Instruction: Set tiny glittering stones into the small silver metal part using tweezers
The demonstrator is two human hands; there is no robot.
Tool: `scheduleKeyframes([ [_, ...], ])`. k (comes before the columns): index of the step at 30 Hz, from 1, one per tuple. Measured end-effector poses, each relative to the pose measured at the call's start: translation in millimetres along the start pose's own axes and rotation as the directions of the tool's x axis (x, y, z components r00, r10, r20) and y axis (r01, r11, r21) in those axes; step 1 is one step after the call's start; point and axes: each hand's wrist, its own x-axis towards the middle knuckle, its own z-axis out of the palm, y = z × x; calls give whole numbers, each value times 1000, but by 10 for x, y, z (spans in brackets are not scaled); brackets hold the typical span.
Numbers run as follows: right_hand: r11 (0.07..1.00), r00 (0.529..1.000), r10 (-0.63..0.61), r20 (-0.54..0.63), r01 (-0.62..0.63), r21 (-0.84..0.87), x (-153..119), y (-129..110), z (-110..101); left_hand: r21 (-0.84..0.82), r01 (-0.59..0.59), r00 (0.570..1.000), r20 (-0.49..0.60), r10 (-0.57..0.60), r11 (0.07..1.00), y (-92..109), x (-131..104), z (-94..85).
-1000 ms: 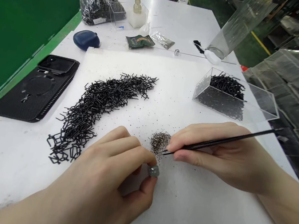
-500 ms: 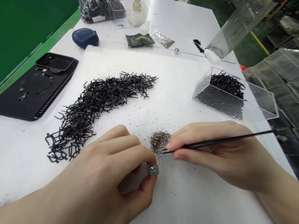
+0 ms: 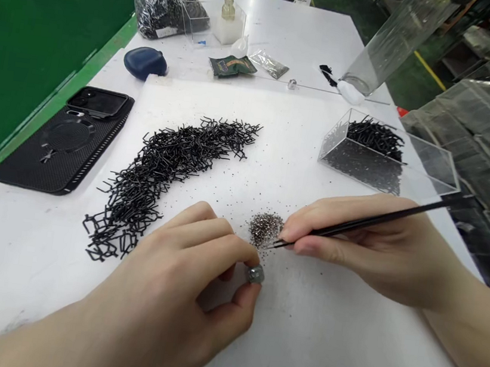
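Between the thumb and index finger of my left hand (image 3: 181,289) is a small grey metal block (image 3: 255,274) with rounded corners. My right hand (image 3: 364,241) grips black tweezers (image 3: 371,219) like a pen. Their tips point down at the near edge of a small heap of shiny brownish grains (image 3: 265,228), just beyond the block. Whether the tips hold a grain is too small to tell. Left of the heap, a curved pile of bent black pieces (image 3: 171,159) lies on the white work surface (image 3: 318,343).
A clear box (image 3: 359,168) of black pieces lies at the right. On the left are a black phone case (image 3: 70,139) and a dark blue rounded object (image 3: 146,63). Farther back are a plastic bag (image 3: 165,13), a small glass bottle (image 3: 228,8), a green packet (image 3: 232,66) and a clear cylinder (image 3: 390,40).
The whole view has shifted slightly. The tweezers have opened a little, their tips still by the grains. My left hand keeps its pinch on the metal block.
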Motion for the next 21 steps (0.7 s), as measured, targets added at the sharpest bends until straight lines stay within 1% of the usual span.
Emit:
scheduleKeyframes([
  [2, 999, 1000, -1, -1, 1, 41, -7, -28, 7, 2, 0, 1000, 6, 0, 1000, 0, -1, 1],
  [6, 991, 998, 15, 69, -24, 132, -29, -74, 57, -40, -17, 999, -36, 16, 999, -26, -19, 25],
  [9, 988, 995, 18, 100, -33, 148, -36, -74, 92, -60, -20, 999, -35, 18, 998, -47, -20, 45],
  [14, 987, 990, -23, 142, -1, 164, -31, -54, 100, -60, -9, 1000, -18, 8, 998, -45, 0, 40],
  [21, 990, 987, -29, 159, 6, 142, -27, -65, 89, -69, -10, 1000, -10, 10, 998, -33, -21, 23],
])
